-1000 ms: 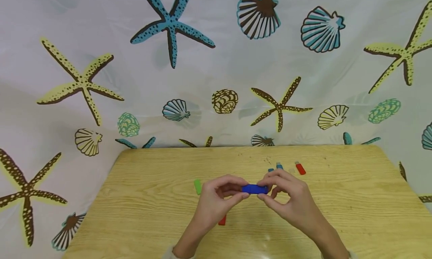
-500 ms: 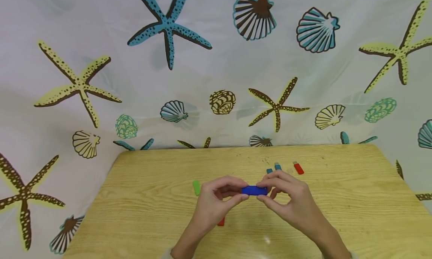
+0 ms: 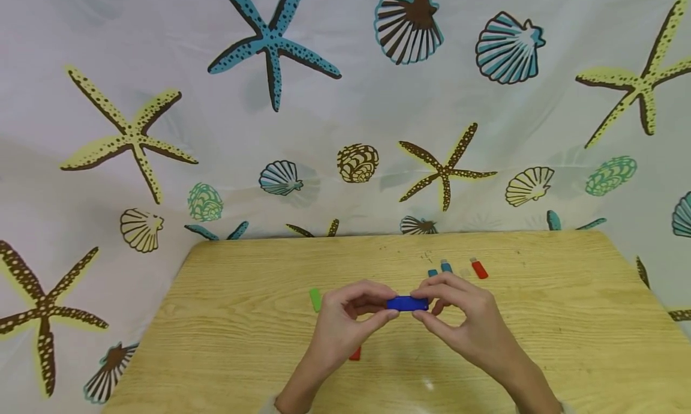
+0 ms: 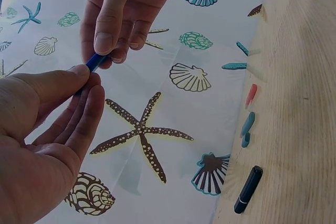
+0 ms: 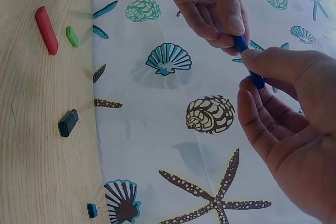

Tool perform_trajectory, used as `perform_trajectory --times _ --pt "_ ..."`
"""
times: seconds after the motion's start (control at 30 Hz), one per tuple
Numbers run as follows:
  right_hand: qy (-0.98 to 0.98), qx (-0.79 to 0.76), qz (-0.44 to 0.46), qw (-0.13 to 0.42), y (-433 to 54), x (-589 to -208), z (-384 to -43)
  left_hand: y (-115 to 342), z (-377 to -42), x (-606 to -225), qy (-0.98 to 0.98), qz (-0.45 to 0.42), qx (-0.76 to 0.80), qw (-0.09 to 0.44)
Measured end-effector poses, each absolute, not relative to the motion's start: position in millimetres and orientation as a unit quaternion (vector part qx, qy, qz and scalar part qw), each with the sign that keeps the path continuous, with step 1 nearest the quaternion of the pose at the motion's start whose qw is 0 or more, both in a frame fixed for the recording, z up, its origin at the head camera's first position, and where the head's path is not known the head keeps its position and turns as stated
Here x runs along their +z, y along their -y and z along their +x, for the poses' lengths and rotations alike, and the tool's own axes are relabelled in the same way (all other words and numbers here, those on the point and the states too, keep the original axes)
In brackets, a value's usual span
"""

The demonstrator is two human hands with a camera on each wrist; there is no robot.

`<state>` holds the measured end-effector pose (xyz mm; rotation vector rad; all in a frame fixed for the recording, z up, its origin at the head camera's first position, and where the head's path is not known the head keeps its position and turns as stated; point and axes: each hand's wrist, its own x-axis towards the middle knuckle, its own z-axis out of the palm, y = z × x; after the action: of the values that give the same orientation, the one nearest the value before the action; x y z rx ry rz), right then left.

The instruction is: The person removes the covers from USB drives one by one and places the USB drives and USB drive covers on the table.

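Note:
Both hands hold a small blue USB flash drive (image 3: 407, 303) level above the table, one at each end. My left hand (image 3: 351, 318) pinches its left end between thumb and fingertips. At the other end, the thumb and fingers of my right hand (image 3: 464, 312) grip it the same way. The middle of the drive shows between the two thumbs in the head view. In the left wrist view, the fingertips cover most of the drive (image 4: 94, 62), leaving a short blue stretch. More of its dark blue body (image 5: 256, 79) appears in the right wrist view.
On the wooden table (image 3: 243, 330) lie a red flash drive (image 3: 478, 268) and a teal one (image 3: 446, 265), a teal cap (image 3: 433, 273), a green stick (image 3: 315, 300) and a red stick (image 3: 355, 353). A black flash drive (image 4: 248, 190) shows in the left wrist view. Shell-printed cloth (image 3: 345, 102) hangs behind.
Both hands stay almost in place on the blue flash drive. It seems to have turned slightly, showing a smoother face to the head camera.

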<state>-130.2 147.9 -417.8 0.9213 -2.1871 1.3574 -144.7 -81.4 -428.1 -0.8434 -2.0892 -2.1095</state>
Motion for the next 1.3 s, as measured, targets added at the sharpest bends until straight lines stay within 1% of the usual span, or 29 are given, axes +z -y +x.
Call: perform_trajectory --times 0.4,0.77,1.3 --pt "0.785 0.482 0.333 0.201 -147.1 -417.9 -130.7 84.5 -144.2 -428.1 0.674 -0.279 -0.683 0.032" --pt "0.776 0.482 0.35 0.209 -149.9 -416.2 -129.9 84.5 -144.4 -427.7 0.676 -0.282 -0.681 0.025" --pt "0.782 0.486 0.342 0.191 -153.8 -414.4 -128.9 85.1 -144.5 -426.8 0.673 -0.293 -0.679 0.018"
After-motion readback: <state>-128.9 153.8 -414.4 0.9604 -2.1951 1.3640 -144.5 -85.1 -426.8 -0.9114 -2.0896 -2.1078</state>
